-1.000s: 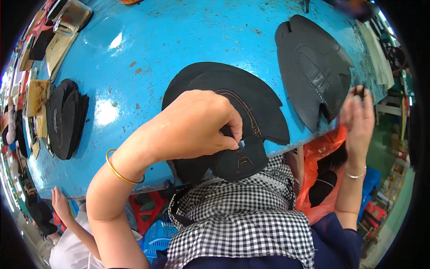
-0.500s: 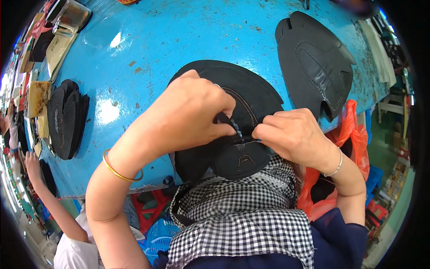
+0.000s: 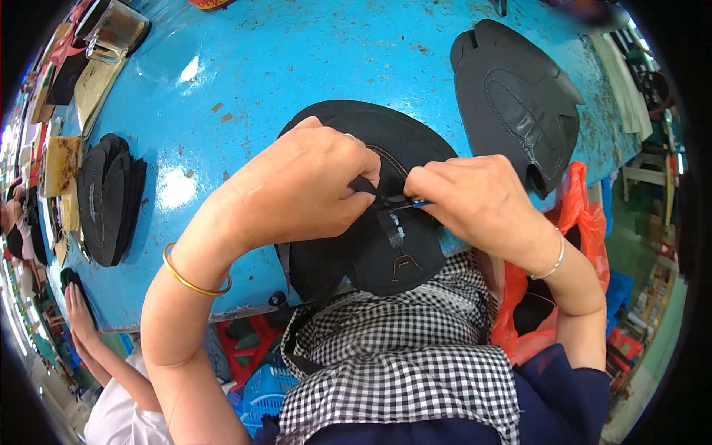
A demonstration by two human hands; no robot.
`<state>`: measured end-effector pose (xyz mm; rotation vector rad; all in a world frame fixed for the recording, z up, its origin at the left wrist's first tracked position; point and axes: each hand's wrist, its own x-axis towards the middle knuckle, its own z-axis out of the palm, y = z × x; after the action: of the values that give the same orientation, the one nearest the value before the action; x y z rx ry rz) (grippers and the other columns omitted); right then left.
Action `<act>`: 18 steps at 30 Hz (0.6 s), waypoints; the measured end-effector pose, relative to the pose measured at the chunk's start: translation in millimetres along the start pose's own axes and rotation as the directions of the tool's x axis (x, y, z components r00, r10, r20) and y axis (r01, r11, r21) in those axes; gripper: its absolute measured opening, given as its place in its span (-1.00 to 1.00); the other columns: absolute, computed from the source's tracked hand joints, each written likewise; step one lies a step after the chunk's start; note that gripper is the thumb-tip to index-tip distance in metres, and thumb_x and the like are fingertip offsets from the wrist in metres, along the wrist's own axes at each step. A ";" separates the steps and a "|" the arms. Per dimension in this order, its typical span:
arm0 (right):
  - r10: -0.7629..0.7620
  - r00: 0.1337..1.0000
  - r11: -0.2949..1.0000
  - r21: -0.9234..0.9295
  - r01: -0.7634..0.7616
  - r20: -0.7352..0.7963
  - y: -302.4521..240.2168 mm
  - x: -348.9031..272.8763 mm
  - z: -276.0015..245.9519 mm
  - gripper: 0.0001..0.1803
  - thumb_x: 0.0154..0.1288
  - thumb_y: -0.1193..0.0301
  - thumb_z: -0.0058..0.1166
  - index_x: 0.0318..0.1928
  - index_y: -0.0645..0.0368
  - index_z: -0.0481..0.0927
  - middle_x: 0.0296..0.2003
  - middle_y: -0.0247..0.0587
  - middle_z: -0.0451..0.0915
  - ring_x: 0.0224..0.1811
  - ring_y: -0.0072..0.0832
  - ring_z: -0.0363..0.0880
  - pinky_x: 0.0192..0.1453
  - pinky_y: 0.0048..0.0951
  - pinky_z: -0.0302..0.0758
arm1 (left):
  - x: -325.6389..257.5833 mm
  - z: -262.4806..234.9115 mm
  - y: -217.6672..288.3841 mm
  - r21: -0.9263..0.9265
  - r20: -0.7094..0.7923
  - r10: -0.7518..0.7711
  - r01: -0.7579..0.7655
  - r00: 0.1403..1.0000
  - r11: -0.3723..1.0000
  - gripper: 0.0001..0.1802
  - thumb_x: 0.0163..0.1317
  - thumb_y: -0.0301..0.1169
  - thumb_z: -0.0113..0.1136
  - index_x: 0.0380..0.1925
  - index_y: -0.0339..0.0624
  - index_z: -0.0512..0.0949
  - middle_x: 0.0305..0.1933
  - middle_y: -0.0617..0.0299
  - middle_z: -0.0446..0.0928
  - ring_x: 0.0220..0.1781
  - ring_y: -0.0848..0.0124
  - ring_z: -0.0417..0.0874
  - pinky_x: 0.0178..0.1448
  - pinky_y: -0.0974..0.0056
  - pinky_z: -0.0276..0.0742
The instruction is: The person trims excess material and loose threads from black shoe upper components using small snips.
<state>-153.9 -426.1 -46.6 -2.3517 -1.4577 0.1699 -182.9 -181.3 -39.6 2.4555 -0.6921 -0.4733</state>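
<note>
The black stitched piece [image 3: 419, 252] rests on the blue table [image 3: 334, 44], overhanging its near edge. Above the piece, the left hand [image 3: 297, 182] pinches dark material [image 3: 363, 185], fold or strip I cannot tell; the right hand [image 3: 482, 208] grips a mostly hidden blue-tipped thing [image 3: 421, 202]. Beyond the piece, rightward, lies a grey cutout [image 3: 519, 104]; left of it, stacked black cutouts [image 3: 107, 200]
</note>
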 end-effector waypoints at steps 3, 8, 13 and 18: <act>0.059 0.998 0.990 0.127 -0.058 -0.007 1.8 -0.3 -6.0 -0.73 0.29 0.23 0.26 -0.24 0.08 0.47 -0.48 -0.29 0.57 -0.39 -0.27 0.67 -0.40 -0.23 0.51 | -4.7 0.5 0.1 -0.030 -0.037 0.031 -0.032 0.999 0.999 -0.90 0.11 -0.45 0.29 -0.37 -0.21 0.64 -0.37 0.05 0.64 -0.23 0.05 0.62 0.09 0.09 0.48; 0.019 1.000 0.994 0.104 -0.018 -0.015 1.9 9.8 5.6 -0.68 0.33 0.16 0.26 -0.27 0.11 0.46 -0.48 -0.28 0.60 -0.41 -0.24 0.65 -0.40 -0.24 0.50 | -4.0 2.5 -5.4 -0.023 -0.057 0.065 -0.067 0.996 0.998 -0.90 0.16 -0.43 0.29 -0.35 -0.21 0.60 -0.38 0.06 0.63 -0.24 0.05 0.62 0.06 0.09 0.49; 0.069 0.997 0.990 0.129 -0.064 -0.040 1.9 6.8 -3.2 -0.74 0.31 0.23 0.26 -0.26 0.11 0.51 -0.46 -0.26 0.60 -0.43 -0.29 0.65 -0.43 -0.28 0.50 | -10.0 0.0 -4.4 -0.230 -0.069 -0.073 0.055 0.995 0.972 -0.87 0.25 -0.43 0.30 -0.27 -0.24 0.61 -0.41 0.20 0.61 -0.36 0.25 0.60 -0.16 0.20 0.51; -0.160 0.972 0.982 -0.125 0.139 -0.175 -38.2 -3.4 11.7 -0.75 0.16 0.40 0.21 -0.14 0.19 0.62 -0.07 -0.13 0.71 -0.47 -0.52 0.56 -0.43 -0.49 0.51 | -29.8 -8.5 -8.6 -0.779 -0.192 -0.384 0.098 0.903 0.619 -0.87 0.34 -0.40 0.30 -0.24 -0.23 0.63 -0.43 0.57 0.42 -0.37 0.77 0.35 -0.32 0.54 0.23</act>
<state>-191.0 -411.0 -43.6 -2.2616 -1.5803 -0.1696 -199.8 -154.9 -32.4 1.7316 0.0386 -0.3224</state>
